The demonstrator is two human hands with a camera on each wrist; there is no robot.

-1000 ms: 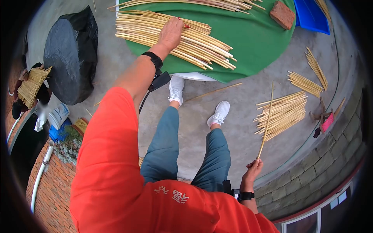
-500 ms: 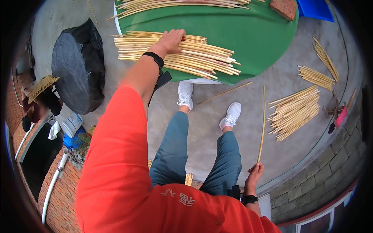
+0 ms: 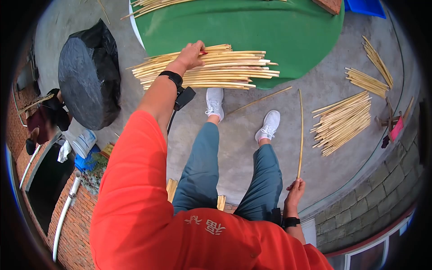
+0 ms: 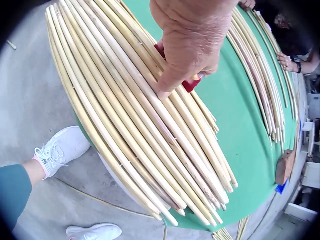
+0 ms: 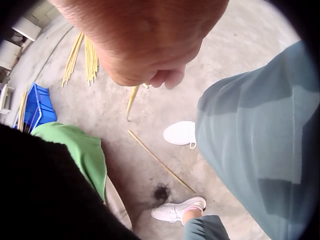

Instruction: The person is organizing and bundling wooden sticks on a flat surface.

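In the head view my left hand (image 3: 189, 56) grips a bundle of long, pale-yellow stalks (image 3: 243, 67) lying at the near edge of a green-covered table (image 3: 216, 24). The left wrist view has my thumb pressing down among the stalks (image 4: 135, 110), with my fingers curled on the far side. A small red item (image 4: 191, 84) shows under that hand, mostly hidden. Low on the right, my right hand (image 3: 294, 193) holds one long stalk (image 3: 300, 135) by its near end, pointing away from me. In the right wrist view, the hand hides most of that stalk.
Loose stalks (image 3: 344, 123) lie piled on the concrete floor at right, smaller groups (image 3: 366, 82) beyond. One stalk (image 3: 261, 100) lies near my shoes. A brick (image 3: 330, 5) sits at the table's far side; a black-wrapped object (image 3: 90, 76) stands left. Another person's hand (image 4: 286, 62) is across the table.
My left hand and the bundle have come toward the table's near edge, and the bundle lies more level across the view. My right hand keeps its stalk, which now points straighter ahead.
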